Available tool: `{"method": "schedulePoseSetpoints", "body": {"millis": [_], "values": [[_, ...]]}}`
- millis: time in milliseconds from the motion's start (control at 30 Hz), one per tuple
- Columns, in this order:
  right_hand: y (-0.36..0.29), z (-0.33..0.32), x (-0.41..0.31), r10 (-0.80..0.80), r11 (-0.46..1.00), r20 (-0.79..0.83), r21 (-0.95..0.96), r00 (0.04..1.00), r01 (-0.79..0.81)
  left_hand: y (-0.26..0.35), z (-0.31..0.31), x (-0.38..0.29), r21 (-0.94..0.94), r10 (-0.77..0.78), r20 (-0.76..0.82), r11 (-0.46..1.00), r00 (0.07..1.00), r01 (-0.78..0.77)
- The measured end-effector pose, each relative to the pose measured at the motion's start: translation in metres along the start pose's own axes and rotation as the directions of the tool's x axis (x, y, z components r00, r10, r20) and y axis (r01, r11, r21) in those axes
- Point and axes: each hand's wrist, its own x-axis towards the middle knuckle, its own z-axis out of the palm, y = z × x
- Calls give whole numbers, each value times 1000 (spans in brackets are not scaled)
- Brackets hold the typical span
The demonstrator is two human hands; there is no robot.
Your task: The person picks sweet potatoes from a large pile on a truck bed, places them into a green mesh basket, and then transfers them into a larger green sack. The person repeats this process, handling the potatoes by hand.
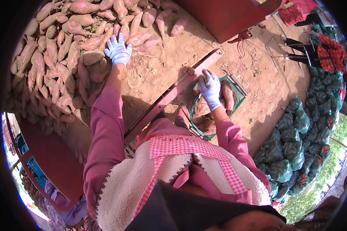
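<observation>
My left hand (118, 51), in a striped white-and-blue glove, reaches to the near edge of a large heap of sweet potatoes (72, 57). Its fingers are spread, with the fingertips at a few pinkish roots. My right hand (211, 90), gloved the same way with dirty fingertips, is over a green mesh bag (239, 102). The bag's mouth is spread on a metal holder (235, 82). Sweet potatoes (228, 93) show inside, around and below the hand. The fingers are bent, and whether they grip anything is hidden.
A low red metal rail (173, 95) runs diagonally between heap and bag, with dirt clods (188, 72) against it. Red metal panels stand at top (219, 17) and left (60, 161). Filled green mesh bags (290, 144) crowd the right. A person in red plaid (329, 55) is at upper right.
</observation>
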Motion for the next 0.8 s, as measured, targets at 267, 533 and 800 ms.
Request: {"method": "schedulePoseSetpoints", "body": {"millis": [267,533,800], "values": [[-130,166,274,-212,923,304,-251,929,293,-7,27,-13,-17,114,182,993,977,-113],[-145,202,297,43,998,257,42,966,-55,-15,51,-1,55,153,67,986,986,-157],[-92,15,78,270,914,-155,353,950,-202,-24,69,0,113,128,82,984,988,-137]]}}
